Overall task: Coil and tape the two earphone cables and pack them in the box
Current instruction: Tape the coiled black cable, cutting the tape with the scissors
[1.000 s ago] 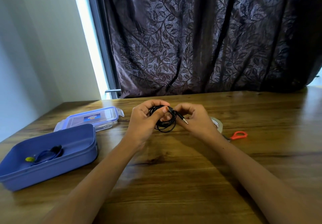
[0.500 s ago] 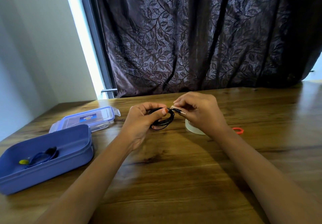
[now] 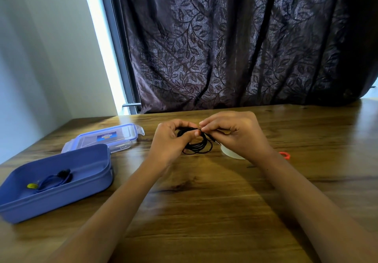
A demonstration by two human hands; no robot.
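A coiled black earphone cable (image 3: 197,146) hangs between both hands above the wooden table (image 3: 204,211). My left hand (image 3: 170,142) grips the coil's left side with curled fingers. My right hand (image 3: 235,134) pinches the cable's plug end at the coil's top right. An open blue box (image 3: 90,183) sits at the left; a coiled blue earphone cable (image 3: 54,179) with a yellow band lies inside it. A roll of clear tape (image 3: 231,153) lies partly hidden under my right hand.
The box's clear lid (image 3: 110,138) with blue rim lies behind the box. An orange scissor handle (image 3: 285,155) peeks out beyond my right wrist. A dark leaf-patterned curtain (image 3: 245,47) hangs behind the table's far edge.
My right hand moved up over the tape roll and now pinches the plug end at the coil's top. The scissors became mostly covered by my wrist. The left hand kept its grip.
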